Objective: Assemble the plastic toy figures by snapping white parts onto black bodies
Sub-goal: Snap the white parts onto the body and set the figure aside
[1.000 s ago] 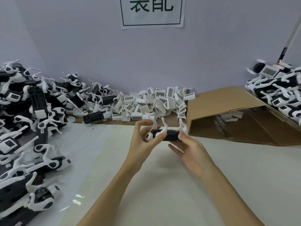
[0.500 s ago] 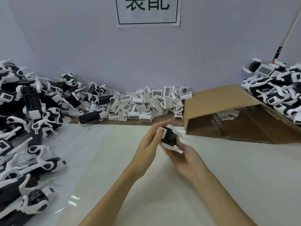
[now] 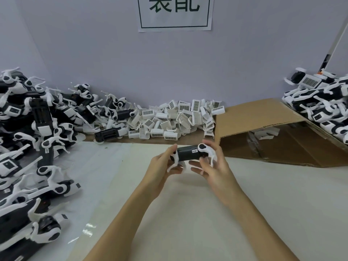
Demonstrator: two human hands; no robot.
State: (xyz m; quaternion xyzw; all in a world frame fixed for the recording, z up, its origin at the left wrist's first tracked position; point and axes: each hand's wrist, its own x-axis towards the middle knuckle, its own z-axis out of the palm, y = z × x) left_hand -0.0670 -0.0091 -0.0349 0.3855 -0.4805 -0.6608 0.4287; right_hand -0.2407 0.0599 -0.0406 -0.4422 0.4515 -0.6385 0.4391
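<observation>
A toy figure (image 3: 188, 152) with a black cylindrical body and white legs is held level above the table's middle. My left hand (image 3: 162, 169) grips its left end, fingers wrapped around the body and a white leg. My right hand (image 3: 216, 167) holds the right end, where a white leg piece with a black round joint (image 3: 204, 148) sits on the body. A heap of loose white barcode parts (image 3: 175, 119) lies against the back wall. One black body (image 3: 108, 134) lies in front of that heap on the left.
A large pile of black-and-white figures (image 3: 32, 140) fills the left side. A second pile (image 3: 323, 104) sits at the far right above an open cardboard box (image 3: 263, 117) lying on its side. The white table surface (image 3: 188, 213) spreads under my forearms. A paper sign (image 3: 175, 14) hangs on the wall.
The figure was turned from end-on, cupped close between both hands, to lying level with its legs pointing down. My hands have spread to its two ends.
</observation>
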